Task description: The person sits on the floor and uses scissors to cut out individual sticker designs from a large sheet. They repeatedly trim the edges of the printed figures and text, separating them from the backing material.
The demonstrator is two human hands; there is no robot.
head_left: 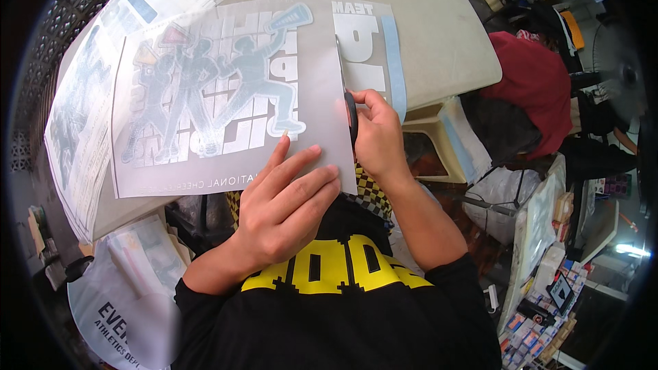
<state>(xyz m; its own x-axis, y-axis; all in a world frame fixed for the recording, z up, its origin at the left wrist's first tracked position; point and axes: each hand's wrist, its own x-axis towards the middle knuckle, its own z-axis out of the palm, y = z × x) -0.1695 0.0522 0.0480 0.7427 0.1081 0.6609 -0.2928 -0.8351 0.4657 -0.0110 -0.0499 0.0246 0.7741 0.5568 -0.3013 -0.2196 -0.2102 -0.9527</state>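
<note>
A large translucent transfer film [319,89] lies on the pale table before me, printed with blue-grey leaping figures, one raising a megaphone, over white block lettering seen in reverse. My left hand [284,202] rests flat on its lower right part, fingers stretched out. In my right hand [380,137] is a pair of scissors [353,120] with black handles, gripped at the film's right side. The blades point away from me, along the line between the figure print and a narrower strip [363,48] bearing white letters and a light blue band. Part of the handles is hidden by my fingers.
Overlapping printed sheets [79,116] fan out at the left of the table [439,27]. A person in a dark red top [531,89] sits beyond its right edge, near a cream plastic chair [439,140]. Small boxes [528,339] crowd the lower right; a white bag [116,301] hangs lower left.
</note>
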